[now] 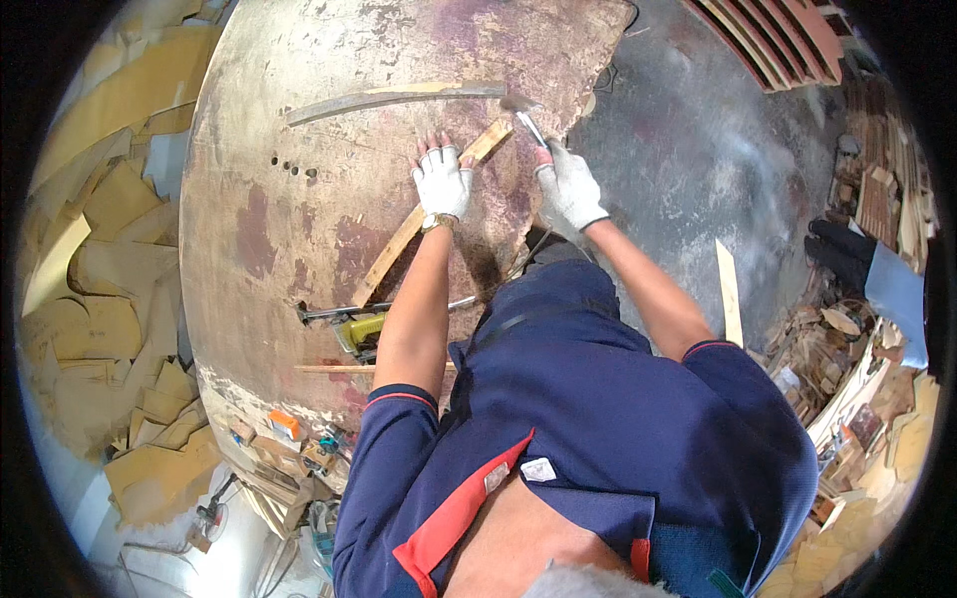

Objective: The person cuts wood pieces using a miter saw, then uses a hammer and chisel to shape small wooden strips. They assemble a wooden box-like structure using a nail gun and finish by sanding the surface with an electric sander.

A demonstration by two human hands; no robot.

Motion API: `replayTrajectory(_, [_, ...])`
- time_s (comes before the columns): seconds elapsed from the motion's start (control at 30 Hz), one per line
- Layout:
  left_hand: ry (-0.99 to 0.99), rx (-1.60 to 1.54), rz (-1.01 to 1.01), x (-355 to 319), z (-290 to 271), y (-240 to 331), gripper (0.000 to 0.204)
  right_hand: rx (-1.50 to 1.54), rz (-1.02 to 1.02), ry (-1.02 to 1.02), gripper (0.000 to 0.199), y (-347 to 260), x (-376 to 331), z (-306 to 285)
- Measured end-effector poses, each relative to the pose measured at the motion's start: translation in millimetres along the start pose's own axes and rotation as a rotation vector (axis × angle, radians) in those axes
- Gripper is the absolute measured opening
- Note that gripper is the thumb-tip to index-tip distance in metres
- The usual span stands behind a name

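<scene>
- Wooden slat [419, 221]: one long, narrow, pale strip lying diagonally on the round table [259, 149], its upper end near the table's broken right edge, its lower end pointing toward the yellow power tool [361, 329].
- Handling, as a judgement: stiff and light, rough-sawn and unlikely to slip under gloves; being thin, it may split at the ends, so it is best pressed or gripped flat along its middle.
- Left hand [441, 181]: one white work glove, fingers spread, palm pressed down on the slat's upper part.
- Right hand [568, 187]: one white work glove, closed around the handle of a hammer [526, 118], whose head sits just beyond the slat's upper end.
- Other pieces relative to the slat: one long curved grey strip [389, 100] above it; one metal bar [384, 309] across its lower end; one thin wooden stick [344, 369] below the power tool.
- Round table: one worn, stained top with a short row of small holes [292, 167] left of the slat.
- Surroundings: wood offcuts heaped on the floor to both sides, too many to count.
</scene>
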State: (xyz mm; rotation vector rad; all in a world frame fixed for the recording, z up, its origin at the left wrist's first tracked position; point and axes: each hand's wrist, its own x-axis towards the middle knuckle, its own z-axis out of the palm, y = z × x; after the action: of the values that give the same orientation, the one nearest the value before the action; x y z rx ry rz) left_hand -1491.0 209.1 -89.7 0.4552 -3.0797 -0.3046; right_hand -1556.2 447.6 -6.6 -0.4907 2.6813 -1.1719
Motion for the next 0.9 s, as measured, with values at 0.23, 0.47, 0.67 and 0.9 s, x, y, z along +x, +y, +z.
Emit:
replayTrajectory(0.23, [0.004, 0.043, 0.027, 0, -6, -1, 0.069, -0.029, 0.168, -0.234, 0.042, 10, 0, 8])
replayTrajectory(0.47, [-0.049, -0.255, -0.053, -6, -13, 19, 0.032, 0.059, 0.157, -0.140, 0.046, -13, 18, -34])
replayTrajectory(0.67, [0.190, -0.298, 0.054, -8, -5, 20, 0.028, 0.018, 0.114, -0.024, 0.045, -29, 4, -26])
replayTrajectory(0.9, [0.122, -0.382, 0.054, -5, 0, 7, 0.038, -0.044, 0.199, -0.270, 0.042, -7, -15, -20])
